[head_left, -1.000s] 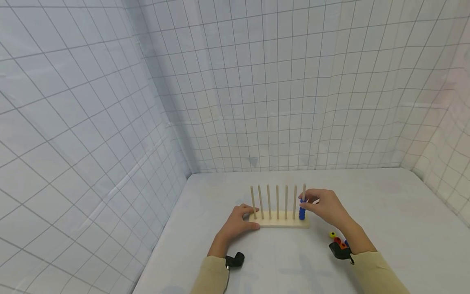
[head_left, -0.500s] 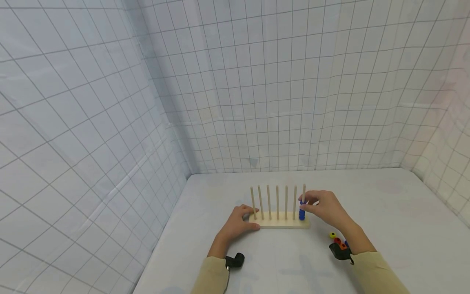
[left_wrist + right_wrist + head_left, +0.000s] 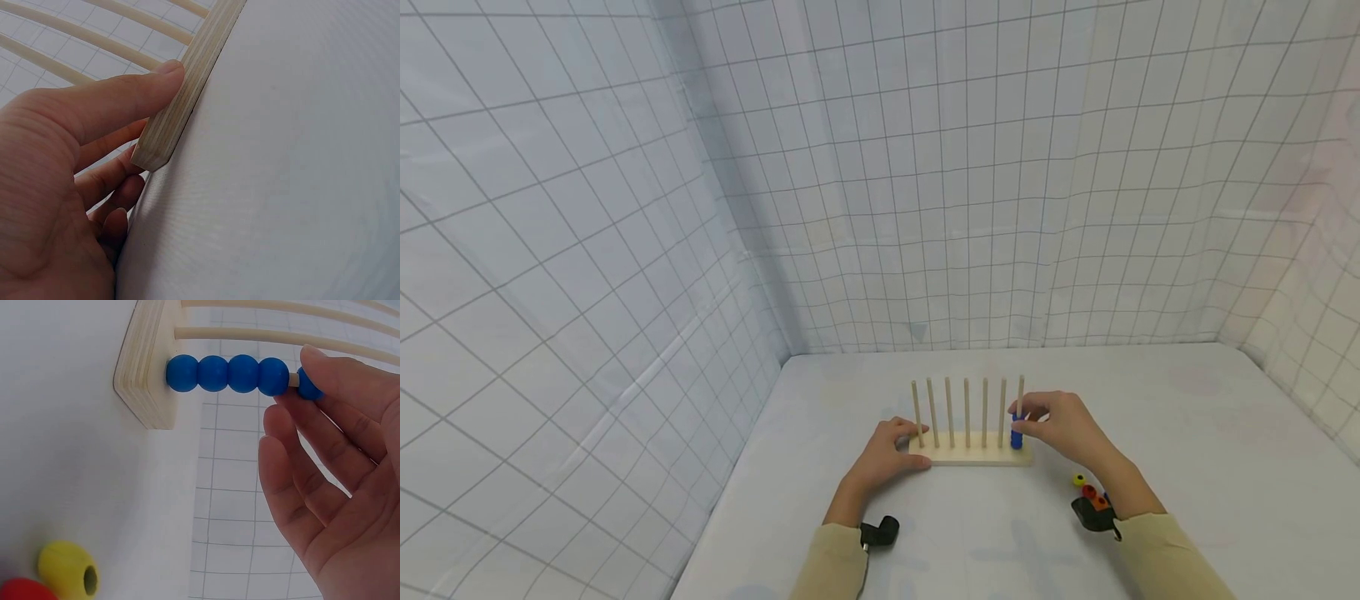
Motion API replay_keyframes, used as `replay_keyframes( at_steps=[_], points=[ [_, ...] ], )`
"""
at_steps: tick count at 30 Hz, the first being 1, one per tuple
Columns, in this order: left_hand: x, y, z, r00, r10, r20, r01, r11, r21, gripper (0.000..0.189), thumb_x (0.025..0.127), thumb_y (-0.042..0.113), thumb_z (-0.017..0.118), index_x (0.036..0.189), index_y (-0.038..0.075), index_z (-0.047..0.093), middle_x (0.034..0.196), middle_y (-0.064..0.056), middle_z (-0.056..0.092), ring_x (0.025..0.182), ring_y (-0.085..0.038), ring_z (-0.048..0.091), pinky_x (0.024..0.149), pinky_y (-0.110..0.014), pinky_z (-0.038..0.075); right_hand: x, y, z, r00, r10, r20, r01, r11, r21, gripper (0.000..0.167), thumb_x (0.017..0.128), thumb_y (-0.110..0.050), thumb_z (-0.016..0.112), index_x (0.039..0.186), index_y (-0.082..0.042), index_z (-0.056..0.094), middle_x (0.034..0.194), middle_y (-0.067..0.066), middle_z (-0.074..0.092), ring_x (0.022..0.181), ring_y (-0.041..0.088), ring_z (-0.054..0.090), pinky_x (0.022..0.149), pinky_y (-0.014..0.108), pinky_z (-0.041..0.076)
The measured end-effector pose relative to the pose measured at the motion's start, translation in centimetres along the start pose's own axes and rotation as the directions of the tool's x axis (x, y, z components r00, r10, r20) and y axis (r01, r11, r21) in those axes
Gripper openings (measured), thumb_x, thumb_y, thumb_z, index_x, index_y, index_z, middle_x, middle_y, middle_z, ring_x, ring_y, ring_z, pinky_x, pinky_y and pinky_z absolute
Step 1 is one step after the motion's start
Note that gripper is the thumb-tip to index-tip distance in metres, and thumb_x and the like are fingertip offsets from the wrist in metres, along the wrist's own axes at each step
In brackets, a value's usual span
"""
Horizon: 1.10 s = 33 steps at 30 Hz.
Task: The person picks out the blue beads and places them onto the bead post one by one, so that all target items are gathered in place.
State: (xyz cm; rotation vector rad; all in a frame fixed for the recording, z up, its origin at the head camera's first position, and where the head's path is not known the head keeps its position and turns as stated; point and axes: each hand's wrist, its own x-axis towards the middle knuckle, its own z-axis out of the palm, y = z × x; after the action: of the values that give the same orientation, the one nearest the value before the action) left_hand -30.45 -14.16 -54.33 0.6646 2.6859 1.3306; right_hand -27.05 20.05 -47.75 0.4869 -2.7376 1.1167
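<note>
A pale wooden base point(image 3: 967, 457) with several upright pegs stands on the white table. Its left end is gripped by my left hand point(image 3: 880, 454), thumb on the front edge and fingers behind; the left wrist view shows the thumb point(image 3: 165, 72) pressing the layered edge. At the rightmost peg, my right hand point(image 3: 1067, 425) pinches a blue bead point(image 3: 309, 384) between thumb and fingers. That bead is threaded on the peg, a small gap above several stacked blue beads point(image 3: 242, 374). The other pegs carry no beads.
Loose beads lie near the right wrist: a yellow bead point(image 3: 1079, 480), a red bead point(image 3: 1089, 492) and an orange one point(image 3: 1100, 503), with a bit of blue beside them. Grid-patterned sheets point(image 3: 955, 208) hang behind and at both sides.
My right hand has moved slightly down along the rightmost peg, bringing the pinched blue bead closer to the stack. The left hand and the base have stayed in place.
</note>
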Motion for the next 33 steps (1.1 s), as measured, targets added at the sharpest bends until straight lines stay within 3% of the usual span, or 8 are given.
replay_keyframes(
  at_steps=[14,33],
  points=[
    [0.05,-0.13,-0.03,1.000,0.003,0.003,-0.003,1.000,0.004,0.057,0.076,0.038,0.088,0.128,0.021,0.071,0.120,0.005,0.060,0.118,-0.022,0.045,0.103,-0.047,0.035,0.00,-0.03,0.25,0.999,0.034,0.028,-0.034,0.999,0.008,0.010,0.088,-0.023,0.079,0.097,-0.019,0.076,0.089,-0.009,0.068,0.085,0.015,0.061,0.070,0.035,0.050],
    [-0.07,-0.06,-0.05,1.000,0.025,0.007,-0.025,1.000,0.004,0.057,0.078,0.039,0.087,0.129,0.021,0.070,0.120,0.004,0.060,0.118,-0.023,0.045,0.102,-0.047,0.036,0.02,0.19,0.04,0.999,0.001,0.048,0.000,1.000,-0.013,0.013,0.089,-0.023,0.079,0.101,-0.019,0.076,0.089,-0.010,0.069,0.084,0.012,0.063,0.071,0.037,0.051]
  ],
)
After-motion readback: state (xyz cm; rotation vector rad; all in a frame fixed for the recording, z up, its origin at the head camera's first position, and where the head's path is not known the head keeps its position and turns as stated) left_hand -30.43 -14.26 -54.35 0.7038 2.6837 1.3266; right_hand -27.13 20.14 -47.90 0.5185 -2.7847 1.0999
